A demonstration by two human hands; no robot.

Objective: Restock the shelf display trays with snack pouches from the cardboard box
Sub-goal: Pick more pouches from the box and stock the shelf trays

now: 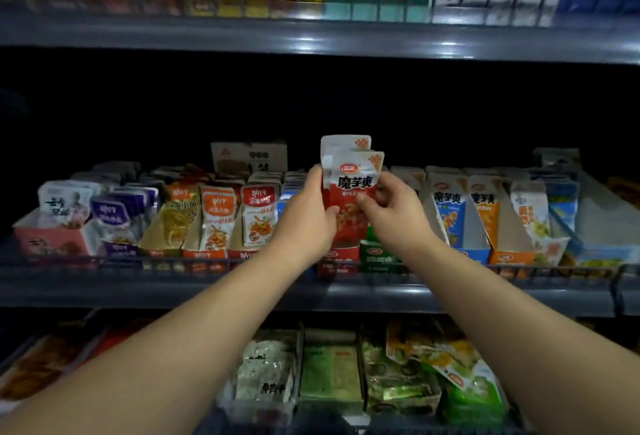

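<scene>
Dimly lit, grey shelf [104, 290], crowded display trays [52, 240]

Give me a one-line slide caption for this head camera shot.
Left hand and right hand hold red snack pouches over a red display tray on the middle shelf.

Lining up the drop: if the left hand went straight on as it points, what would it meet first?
The left hand meets the red pouches first; it grips them already. Beyond, above the red tray, the way looks free into the dark shelf, though depth is unclear.
</scene>
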